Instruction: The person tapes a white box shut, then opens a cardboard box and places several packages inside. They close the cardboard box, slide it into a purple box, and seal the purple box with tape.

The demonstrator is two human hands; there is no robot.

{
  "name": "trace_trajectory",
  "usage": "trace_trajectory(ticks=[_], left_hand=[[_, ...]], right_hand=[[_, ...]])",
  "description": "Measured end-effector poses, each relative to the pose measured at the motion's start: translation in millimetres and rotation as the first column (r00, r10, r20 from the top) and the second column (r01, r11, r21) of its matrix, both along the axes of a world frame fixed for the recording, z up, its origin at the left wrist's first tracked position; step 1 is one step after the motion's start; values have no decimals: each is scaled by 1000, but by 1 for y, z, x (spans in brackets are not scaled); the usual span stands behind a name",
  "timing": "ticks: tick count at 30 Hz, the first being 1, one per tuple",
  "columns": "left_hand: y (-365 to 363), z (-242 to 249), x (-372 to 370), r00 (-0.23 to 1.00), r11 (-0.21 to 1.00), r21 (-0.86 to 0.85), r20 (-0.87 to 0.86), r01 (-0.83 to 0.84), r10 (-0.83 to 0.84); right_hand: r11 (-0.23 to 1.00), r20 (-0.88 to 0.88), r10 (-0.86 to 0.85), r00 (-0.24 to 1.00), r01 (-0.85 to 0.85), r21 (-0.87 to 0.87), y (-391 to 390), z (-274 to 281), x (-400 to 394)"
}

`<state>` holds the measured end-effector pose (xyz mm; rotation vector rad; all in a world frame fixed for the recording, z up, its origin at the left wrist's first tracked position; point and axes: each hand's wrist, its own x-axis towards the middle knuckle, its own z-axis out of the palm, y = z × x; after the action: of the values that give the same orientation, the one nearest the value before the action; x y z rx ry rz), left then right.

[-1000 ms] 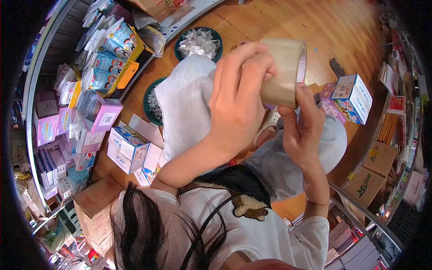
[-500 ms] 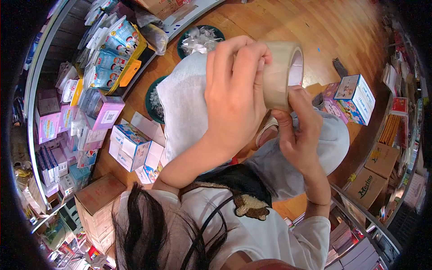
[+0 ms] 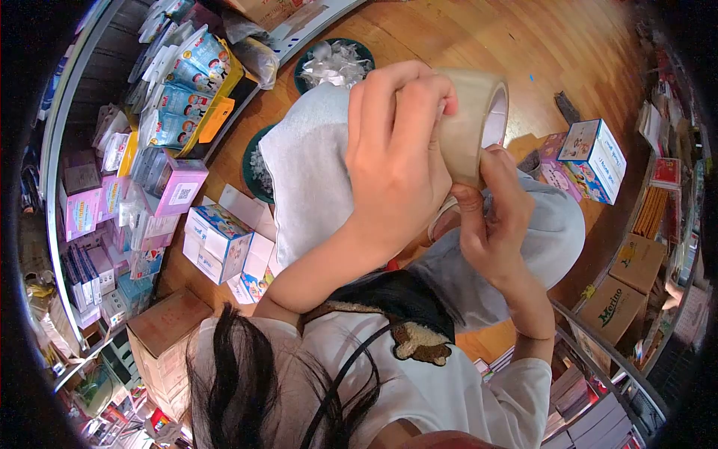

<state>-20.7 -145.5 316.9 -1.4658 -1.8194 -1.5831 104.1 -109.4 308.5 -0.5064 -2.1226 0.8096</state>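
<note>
A wide roll of clear, yellowish packing tape (image 3: 467, 123) is held up in front of my knees, its round opening turned to the right. My left hand (image 3: 400, 150) wraps round the roll's left side with bent fingers. At the lower right rim, the thumb and forefinger of my right hand (image 3: 497, 217) pinch the roll's edge. Whether a loose tape end lies between those fingertips is too small to tell. Light grey trousers (image 3: 310, 165) cover my legs beneath the roll.
Two green bowls (image 3: 259, 191) with white scraps are on the wooden floor. Colourful boxes stand at the left (image 3: 217, 243) and right (image 3: 594, 161). A brown carton (image 3: 170, 329) is at lower left. Shelves with packages and Merino cartons (image 3: 612, 308) line both sides.
Both hands and the tape roll have shifted very slightly in view, and the roll is turned a little. The grip of both hands looks the same.
</note>
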Motion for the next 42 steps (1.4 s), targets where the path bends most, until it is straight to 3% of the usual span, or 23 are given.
trace_trajectory(ticks=[7,11,13,16,23,26,35,38,42], left_hand=[[-3,3,-7,994,994,52,47,96,-98],[-14,16,-29,961,953,-128,53,275,-270],[-18,27,-43,915,902,-154,110,402,-389],[-27,42,-64,873,788,-456,-46,415,-486],[-22,40,-68,834,740,-547,-131,390,-536],[-19,35,-70,827,761,-512,-159,397,-539],[-9,33,-71,823,774,-489,-179,401,-540],[-3,29,-73,823,809,-382,-180,447,-539],[0,28,-70,839,825,-361,-172,434,-517]], right_hand=[[1000,-25,-4,1000,5,20,1,0,-2],[1000,40,-12,999,11,20,6,1,2],[989,77,-21,997,9,145,11,4,4],[981,127,-6,992,-19,195,12,4,5],[968,196,7,981,-56,246,16,5,6],[987,203,9,979,-41,155,13,4,6],[986,209,4,978,-39,161,15,3,9],[977,240,4,971,-56,207,20,8,10],[971,226,-16,974,-38,236,21,8,10]])
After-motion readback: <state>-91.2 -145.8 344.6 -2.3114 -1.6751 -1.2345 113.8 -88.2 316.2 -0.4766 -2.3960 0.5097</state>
